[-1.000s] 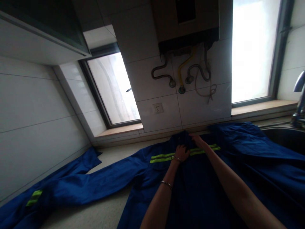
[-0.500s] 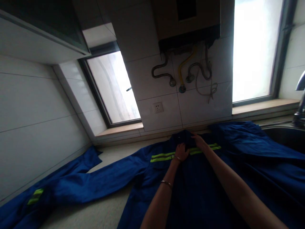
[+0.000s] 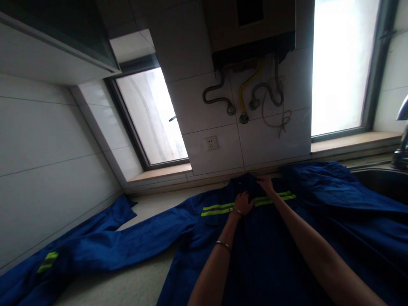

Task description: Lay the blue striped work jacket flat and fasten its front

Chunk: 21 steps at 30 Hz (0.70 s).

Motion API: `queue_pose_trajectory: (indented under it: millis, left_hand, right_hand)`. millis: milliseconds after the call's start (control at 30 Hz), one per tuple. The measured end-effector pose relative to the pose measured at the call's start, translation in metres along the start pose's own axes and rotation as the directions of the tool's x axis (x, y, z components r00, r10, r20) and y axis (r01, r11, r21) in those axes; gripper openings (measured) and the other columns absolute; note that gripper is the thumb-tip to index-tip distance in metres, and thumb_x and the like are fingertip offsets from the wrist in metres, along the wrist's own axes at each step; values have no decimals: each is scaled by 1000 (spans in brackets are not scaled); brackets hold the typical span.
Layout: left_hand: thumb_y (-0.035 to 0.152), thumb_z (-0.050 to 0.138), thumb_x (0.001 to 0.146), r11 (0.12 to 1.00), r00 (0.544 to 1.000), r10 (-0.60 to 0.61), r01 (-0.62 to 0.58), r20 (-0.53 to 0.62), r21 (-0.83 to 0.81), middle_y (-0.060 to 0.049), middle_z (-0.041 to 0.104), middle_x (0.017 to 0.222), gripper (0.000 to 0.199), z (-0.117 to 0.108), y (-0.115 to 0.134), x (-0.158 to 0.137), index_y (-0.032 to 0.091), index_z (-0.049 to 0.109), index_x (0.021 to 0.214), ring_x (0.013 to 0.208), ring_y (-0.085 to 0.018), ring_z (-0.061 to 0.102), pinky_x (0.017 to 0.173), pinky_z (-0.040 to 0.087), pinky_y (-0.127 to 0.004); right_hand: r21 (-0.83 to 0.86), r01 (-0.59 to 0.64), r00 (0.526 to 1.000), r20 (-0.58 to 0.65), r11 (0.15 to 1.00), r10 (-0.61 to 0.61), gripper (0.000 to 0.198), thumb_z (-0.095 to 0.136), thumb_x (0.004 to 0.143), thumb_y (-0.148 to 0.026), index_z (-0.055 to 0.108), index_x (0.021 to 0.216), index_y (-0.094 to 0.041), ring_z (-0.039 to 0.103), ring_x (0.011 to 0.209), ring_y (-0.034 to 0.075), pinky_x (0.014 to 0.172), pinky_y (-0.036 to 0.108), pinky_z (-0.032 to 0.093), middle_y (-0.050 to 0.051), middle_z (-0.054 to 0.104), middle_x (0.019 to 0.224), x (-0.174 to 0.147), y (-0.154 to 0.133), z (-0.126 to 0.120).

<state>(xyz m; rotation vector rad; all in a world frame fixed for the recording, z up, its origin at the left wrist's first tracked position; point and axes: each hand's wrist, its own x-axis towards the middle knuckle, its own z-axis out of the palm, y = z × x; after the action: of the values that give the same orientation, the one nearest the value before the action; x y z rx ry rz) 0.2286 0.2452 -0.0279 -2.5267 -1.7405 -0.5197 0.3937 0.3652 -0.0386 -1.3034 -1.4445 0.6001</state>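
A dark blue work jacket (image 3: pixel 207 238) with yellow-green stripes lies spread on the counter, its collar toward the wall and one sleeve stretched out to the left. Just below the collar, my left hand (image 3: pixel 243 204) is closed on the jacket's front; bangles circle that arm. My right hand (image 3: pixel 265 186) pinches the right side of the collar, a little higher up. The fingertips of both hands are partly hidden in the dark cloth.
More folded blue cloth (image 3: pixel 331 182) lies at the right, beside a dark sink (image 3: pixel 379 180) and a metal tap (image 3: pixel 402 131). The pale counter (image 3: pixel 127 272) runs along a tiled wall with a socket (image 3: pixel 211 143), pipes and a heater (image 3: pixel 251 25). A cabinet (image 3: pixel 60 51) overhangs the left.
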Motion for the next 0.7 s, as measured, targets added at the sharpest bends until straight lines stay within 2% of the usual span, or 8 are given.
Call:
queue_pose_trajectory:
  millis: [133,333,433,533,633,700]
  left_hand:
    - [43,40,84,1000,1000,16,-17,19,26,-5,42,136,50,1,1,-1,15,47,125,118,-27,39,103,30,-37]
    - [43,38,84,999,999,31,-32,27,31,-5,41,137,50,1,0,-2,16,47,126,117,-27,40,102,31,-39]
    - [43,38,84,999,999,40,-40,27,29,-5,41,137,51,2,-1,-2,16,46,127,117,-27,40,101,31,-39]
    - [44,37,84,999,999,38,-39,30,31,-5,41,137,52,3,-2,-2,16,46,127,117,-28,39,101,31,-40]
    - [44,37,84,998,999,40,-41,29,42,-5,40,137,52,3,-1,-2,15,46,127,117,-28,39,102,30,-40]
    - [43,37,84,998,999,42,-43,22,53,-6,39,138,54,2,1,-4,14,44,129,119,-30,37,103,29,-42]
  right_hand:
    - [-273,42,999,19,961,-38,34,47,68,-9,67,96,-12,53,105,23,94,35,37,13,63,103,-10,1,-2]
    - [-536,67,998,34,842,-57,29,48,73,-10,64,97,-7,48,107,31,89,42,38,23,51,115,-29,-8,7]
    - [-602,49,999,23,797,-44,33,45,75,-11,62,103,-7,51,101,31,82,42,40,24,52,109,-29,-9,4]
    - [-628,58,998,27,776,-53,38,43,78,-13,60,112,-14,53,98,29,80,39,41,20,55,106,-26,-10,-5]
    - [-629,109,994,53,770,-97,38,45,78,-14,62,112,-18,49,104,27,87,36,38,16,55,109,-23,-13,-10]
    - [-617,191,980,79,763,-182,36,44,80,-15,63,110,-18,46,108,24,93,34,33,13,55,112,-21,-18,-8]
